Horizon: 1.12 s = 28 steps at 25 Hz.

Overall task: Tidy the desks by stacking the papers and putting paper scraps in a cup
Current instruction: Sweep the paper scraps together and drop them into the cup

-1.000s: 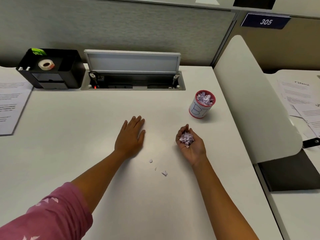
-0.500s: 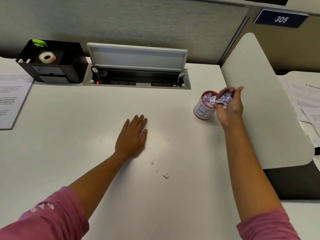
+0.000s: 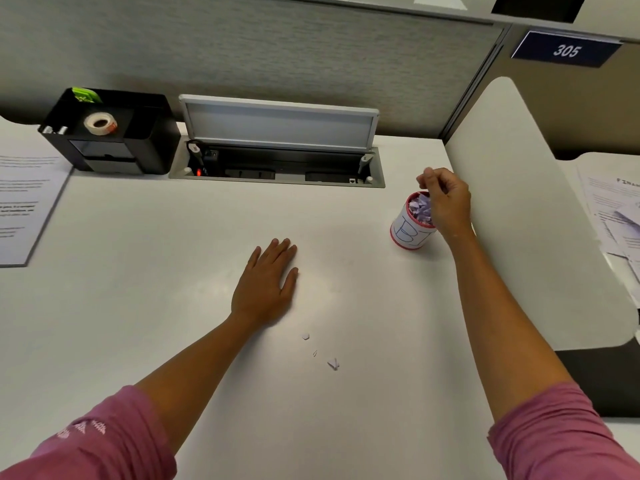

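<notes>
While the red-rimmed cup [image 3: 412,225] sits near the desk's [image 3: 173,271] right edge, stuffed with purple paper scraps [image 3: 420,209], the right hand [image 3: 446,202] hovers right over its mouth with fingers curled in; can't tell if anything's pinched there. Left hand [image 3: 266,285] lies flat on the desk, fingers straight. Three tiny scraps [image 3: 333,364] sit just behind it. Printed sheets [image 3: 20,206] lie far left, next to a black organizer [image 3: 138,140] holding a tape roll [image 3: 100,123].

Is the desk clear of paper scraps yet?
No: three small scraps lie on the desk near the left hand.
</notes>
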Available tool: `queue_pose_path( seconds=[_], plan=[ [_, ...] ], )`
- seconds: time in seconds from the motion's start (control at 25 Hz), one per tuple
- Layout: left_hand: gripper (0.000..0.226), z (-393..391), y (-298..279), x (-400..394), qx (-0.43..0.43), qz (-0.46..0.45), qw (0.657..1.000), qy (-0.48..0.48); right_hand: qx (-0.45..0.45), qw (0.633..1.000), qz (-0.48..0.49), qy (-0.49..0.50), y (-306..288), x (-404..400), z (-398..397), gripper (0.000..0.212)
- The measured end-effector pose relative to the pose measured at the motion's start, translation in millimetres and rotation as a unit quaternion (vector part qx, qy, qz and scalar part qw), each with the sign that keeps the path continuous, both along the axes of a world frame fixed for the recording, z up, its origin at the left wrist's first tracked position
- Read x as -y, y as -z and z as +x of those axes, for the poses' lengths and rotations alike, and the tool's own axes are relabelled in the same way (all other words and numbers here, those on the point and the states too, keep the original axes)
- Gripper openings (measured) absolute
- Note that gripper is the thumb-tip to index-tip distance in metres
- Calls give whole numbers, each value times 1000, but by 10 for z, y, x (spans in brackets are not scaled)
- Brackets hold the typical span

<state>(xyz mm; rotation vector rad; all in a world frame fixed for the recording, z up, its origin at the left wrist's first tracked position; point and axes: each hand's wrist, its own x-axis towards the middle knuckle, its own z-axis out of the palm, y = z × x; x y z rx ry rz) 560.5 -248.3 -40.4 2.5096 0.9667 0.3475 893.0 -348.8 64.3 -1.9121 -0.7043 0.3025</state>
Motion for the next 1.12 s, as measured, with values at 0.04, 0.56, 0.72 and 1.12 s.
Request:
queue_pose_path(
  seconds=[0.04, 0.56, 0.72, 1.12],
  plan=[
    [50, 0, 3, 0, -1, -1, 1000, 0, -40, 999, 4, -2, -26, 17, -3, 46],
    [53, -2, 4, -3, 7, -5, 1000, -7, 241, 919, -293, -104, 200, 558, -350, 73],
    [53, -5, 14, -5, 4, -2, 1000, -6, 288, 893, -332, -93, 141, 469, -411, 87],
    [52, -9, 8, -1, 12, -7, 1000, -6, 292, 939, -180, -7, -27, 490, -343, 69]
  ],
)
